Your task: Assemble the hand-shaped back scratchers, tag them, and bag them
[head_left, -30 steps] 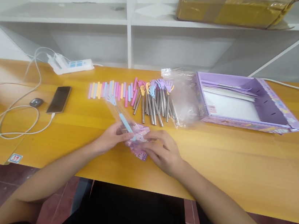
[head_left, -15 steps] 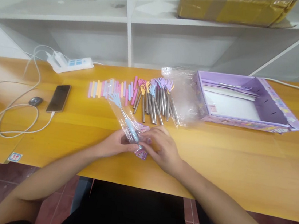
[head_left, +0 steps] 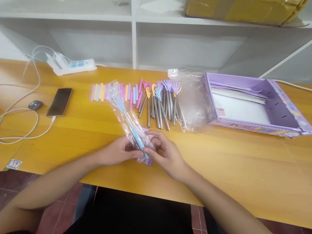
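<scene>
A light-blue back scratcher (head_left: pixel 137 137) with a hand-shaped head lies inside a clear plastic bag (head_left: pixel 128 119), tilted with its head up and to the left. My left hand (head_left: pixel 119 150) is closed on the bag's lower left side, thumb across the handle end. My right hand (head_left: pixel 166 155) grips the same bag from the right, thumb on the handle's lower end. A purple-pink printed card (head_left: pixel 147 162) shows partly beneath the handle; my fingers hide the rest. Beyond my hands lie several metal-shafted scratchers (head_left: pixel 161 110) with coloured claw heads, beside a row of coloured handle tubes (head_left: pixel 109 92).
Clear plastic bags (head_left: pixel 192 102) lie beside an open purple box (head_left: pixel 211 111) with a scratcher and white sheets inside. On the left are a phone (head_left: pixel 60 101), a mouse (head_left: pixel 35 105), cables and a power strip (head_left: pixel 74 66). A taped carton (head_left: pixel 245 6) sits on the shelf.
My right fingers have shifted and curled around the bag's right edge, with the thumb now on the handle end. The bagged scratcher stays nearly in place between both hands.
</scene>
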